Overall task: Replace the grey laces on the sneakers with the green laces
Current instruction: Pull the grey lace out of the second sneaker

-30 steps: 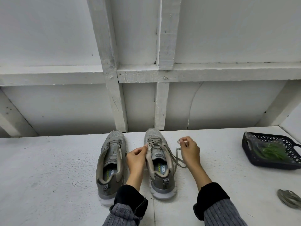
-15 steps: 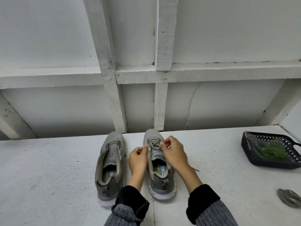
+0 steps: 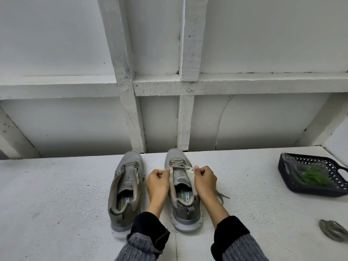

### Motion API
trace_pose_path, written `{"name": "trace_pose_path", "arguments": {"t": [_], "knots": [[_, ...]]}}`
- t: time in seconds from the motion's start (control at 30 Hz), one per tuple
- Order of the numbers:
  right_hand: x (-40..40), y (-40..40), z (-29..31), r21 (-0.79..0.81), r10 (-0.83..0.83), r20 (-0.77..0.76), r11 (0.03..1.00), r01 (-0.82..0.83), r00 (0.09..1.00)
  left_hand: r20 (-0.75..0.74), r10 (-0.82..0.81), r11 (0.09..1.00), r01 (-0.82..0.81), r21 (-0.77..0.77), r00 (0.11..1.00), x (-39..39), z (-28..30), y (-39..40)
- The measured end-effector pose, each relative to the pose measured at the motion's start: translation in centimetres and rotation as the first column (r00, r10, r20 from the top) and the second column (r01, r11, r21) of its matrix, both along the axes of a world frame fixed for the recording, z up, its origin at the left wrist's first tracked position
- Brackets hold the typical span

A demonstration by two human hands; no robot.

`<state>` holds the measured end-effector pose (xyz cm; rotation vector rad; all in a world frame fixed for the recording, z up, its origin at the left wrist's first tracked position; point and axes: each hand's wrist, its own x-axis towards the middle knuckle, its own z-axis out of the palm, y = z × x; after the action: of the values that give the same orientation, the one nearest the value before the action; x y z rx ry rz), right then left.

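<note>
Nearest the camera, two grey ribbed sleeves with black cuffs reach forward onto the white table (image 3: 56,194). Between the forearms stands the right sneaker (image 3: 181,189), heel toward the person, toe pointing away. The left hand (image 3: 157,182) sits at this sneaker's left flank, fingers curled, pinching the left eyelet flap near the tongue. The right hand (image 3: 205,180) sits at the sneaker's right flank, fingers curled, pinching the right eyelet flap. The grey lace (image 3: 178,164) still crosses the eyelets just beyond both hands' fingertips, toward the toe; one loose end trails onto the table right of the sneaker, past the right wrist. The left sneaker (image 3: 127,187) stands just left of the right sneaker, beside the left hand, with no lace visible in its eyelets. Well to the right of the right sneaker, a removed lace (image 3: 333,230) lies bundled near the table's edge. Farther off, right and beyond, a dark basket (image 3: 286,178) holds the green laces (image 3: 312,177).
</note>
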<state>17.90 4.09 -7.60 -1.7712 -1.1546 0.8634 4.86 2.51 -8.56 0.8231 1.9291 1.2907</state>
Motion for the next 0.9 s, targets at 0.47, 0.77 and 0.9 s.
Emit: {"name": "trace_pose_path", "arguments": {"t": [0.47, 0.77, 0.9], "knots": [[-0.6, -0.4, -0.7, 0.000, -0.222, -0.242, 0.974, 0.229, 0.945, -0.085, -0.026, 0.998, 0.030, 0.049, 0.996, 0.6, 1.0, -0.3], [-0.6, -0.7, -0.9, 0.062, -0.206, -0.237, 0.972, 0.227, 0.949, -0.754, -0.437, 0.855, 0.486, -0.180, 0.490, 1.8, 2.9, 1.7], [-0.6, -0.7, -0.7, 0.068, -0.212, -0.219, 0.971, 0.231, 0.952, -0.770, -0.505, 0.832, 0.459, -0.313, 0.389, 1.8, 2.8, 1.9]]}}
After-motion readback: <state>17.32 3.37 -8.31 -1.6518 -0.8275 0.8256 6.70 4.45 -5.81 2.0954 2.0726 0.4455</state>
